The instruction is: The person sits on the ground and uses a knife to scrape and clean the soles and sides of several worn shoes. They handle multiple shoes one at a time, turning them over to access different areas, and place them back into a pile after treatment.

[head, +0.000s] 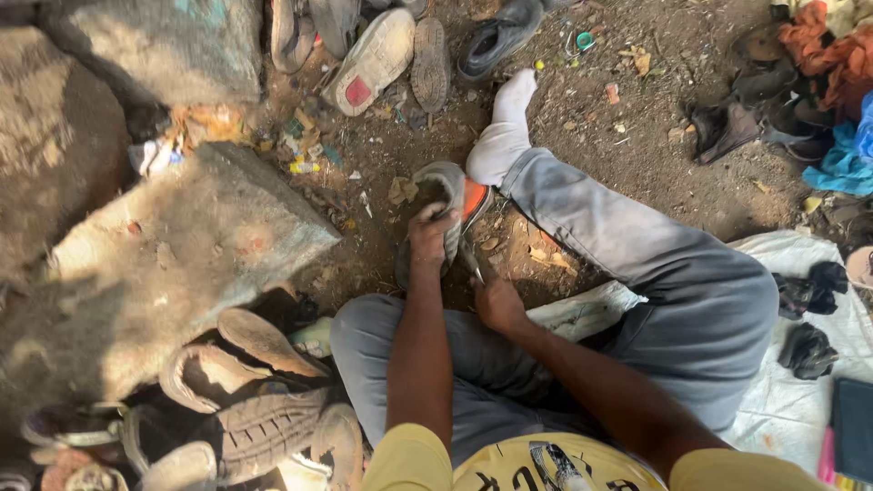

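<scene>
My right hand (pixel 498 300) is closed around a thin metal tool (pixel 470 260), its tip set against the edge of the shoe (pixel 447 205) just ahead of my knuckles. My left hand (pixel 429 238) is clamped over that grey shoe, fingers curled on its upper, pressing it down on the dirt ground (pixel 627 155) between my legs. The orange lining shows at the side nearest the tool, so I judge the work on this shoe is under way, not finished; I cannot tell how much of the edge is done. Beyond my hands lies my outstretched socked foot (pixel 505 127). Left of my left hand, a heap of worn shoes (pixel 255 400) waits beside a stone slab (pixel 173 264).
</scene>
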